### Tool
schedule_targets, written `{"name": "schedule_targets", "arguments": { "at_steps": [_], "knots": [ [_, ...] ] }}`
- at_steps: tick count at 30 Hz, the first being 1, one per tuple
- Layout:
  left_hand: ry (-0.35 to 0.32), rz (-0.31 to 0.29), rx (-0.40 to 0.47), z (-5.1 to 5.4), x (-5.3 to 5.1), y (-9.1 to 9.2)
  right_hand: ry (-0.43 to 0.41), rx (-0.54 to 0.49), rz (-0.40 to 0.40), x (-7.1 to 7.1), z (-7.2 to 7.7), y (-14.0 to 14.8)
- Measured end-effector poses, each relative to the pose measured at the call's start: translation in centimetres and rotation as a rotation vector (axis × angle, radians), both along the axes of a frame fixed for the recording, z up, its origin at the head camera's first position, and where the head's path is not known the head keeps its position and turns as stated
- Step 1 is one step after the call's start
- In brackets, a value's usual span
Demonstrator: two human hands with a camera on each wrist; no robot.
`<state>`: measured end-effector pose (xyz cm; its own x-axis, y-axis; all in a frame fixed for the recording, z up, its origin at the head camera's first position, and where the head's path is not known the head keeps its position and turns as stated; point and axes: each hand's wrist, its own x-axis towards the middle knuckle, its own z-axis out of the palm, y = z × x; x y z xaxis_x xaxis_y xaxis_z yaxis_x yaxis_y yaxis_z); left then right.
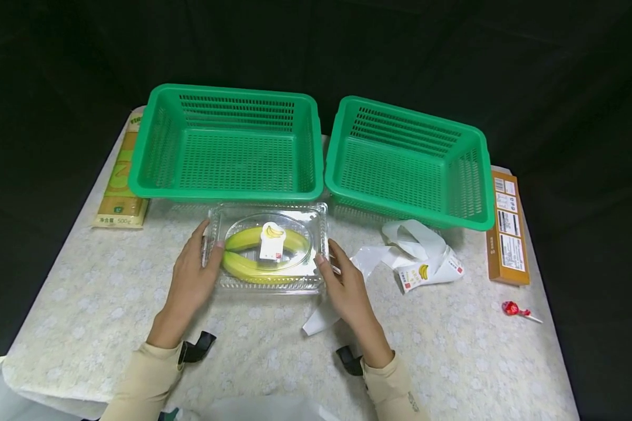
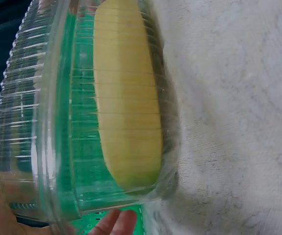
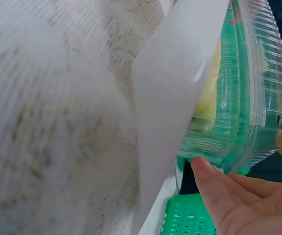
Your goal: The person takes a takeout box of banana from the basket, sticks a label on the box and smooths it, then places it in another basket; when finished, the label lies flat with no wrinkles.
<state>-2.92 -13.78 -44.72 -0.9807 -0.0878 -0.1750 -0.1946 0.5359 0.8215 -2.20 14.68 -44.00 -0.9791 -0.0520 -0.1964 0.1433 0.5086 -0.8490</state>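
Observation:
A clear plastic clamshell box (image 1: 265,283) sits in front of the left basket, its lid down. Two bananas (image 1: 242,266) lie inside, and a white banana-print label (image 1: 271,248) shows on top. My left hand (image 1: 192,278) grips the box's left end, thumb over the edge and fingers along the side. At the opposite end my right hand (image 1: 347,286) holds it between thumb and fingers. In the left wrist view one banana (image 2: 126,98) shows through the ribbed wall. A loose white strip (image 1: 323,316) passes beside and partly under the right hand.
Two green baskets (image 1: 226,196) (image 1: 411,210) stand side by side behind the box. A banana-print paper band (image 1: 429,272) lies curled at right. Farther right are an orange carton (image 1: 507,234) and a red-wrapped lollipop (image 1: 512,308). A yellow 500g packet (image 1: 120,187) lies at far left.

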Motion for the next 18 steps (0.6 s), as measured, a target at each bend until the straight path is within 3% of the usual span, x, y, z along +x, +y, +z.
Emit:
{"name": "schedule_targets", "arguments": {
  "at_steps": [10, 18],
  "knots": [
    [0.116, 0.037, -0.045, 0.1, 0.0, 0.3, 0.014, -0.008, -0.062, 0.4, 0.4, 0.4],
    [0.174, 0.091, 0.028, 0.7, 0.6, 0.9, 0.01, -0.032, -0.106, 1.4, 2.2, 1.2]
  ]
}}
